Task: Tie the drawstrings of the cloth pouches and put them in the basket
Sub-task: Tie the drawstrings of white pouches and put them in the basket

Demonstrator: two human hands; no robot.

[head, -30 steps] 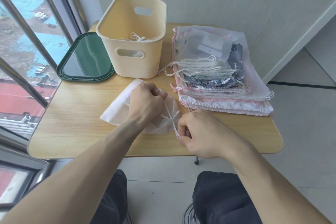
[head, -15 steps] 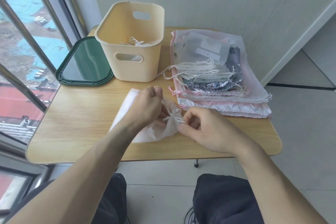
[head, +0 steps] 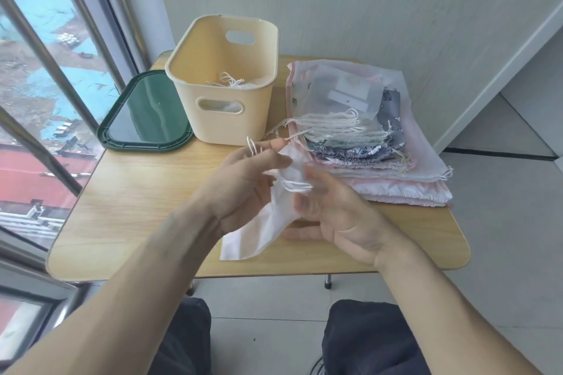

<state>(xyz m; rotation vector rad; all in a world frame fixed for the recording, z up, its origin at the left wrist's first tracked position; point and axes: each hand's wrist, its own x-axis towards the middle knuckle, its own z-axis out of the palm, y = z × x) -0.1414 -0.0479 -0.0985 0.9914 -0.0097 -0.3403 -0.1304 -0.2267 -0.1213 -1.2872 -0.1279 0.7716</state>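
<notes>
The basket point(head: 224, 82) stands on the worktop point(head: 137, 192), toward its far edge; all positions below are referenced to the basket. The pouch point(head: 274, 210) is raised above the worktop in front of the basket, its body hanging down toward the near edge and its lower corner close to or on the surface. The left hand point(head: 243, 179) is in front of the basket, fingers curled round the gathered top of the pouch; a loop of drawstring point(head: 251, 146) protrudes above the fingers. The right hand point(head: 332, 207) is in front of the basket and to its right, palm up, fingers loosely extended and touching the pouch near a second section of string; whether it pinches that string cannot be determined. The basket interior contains at least one white pouch with tied string, visible over the rim and through the front handle slot. A stack point(head: 350, 134) of further pouches, pink, white and grey patterned, lies flat to the right of the basket. A green lid point(head: 146, 113) lies flat immediately left of the basket.
</notes>
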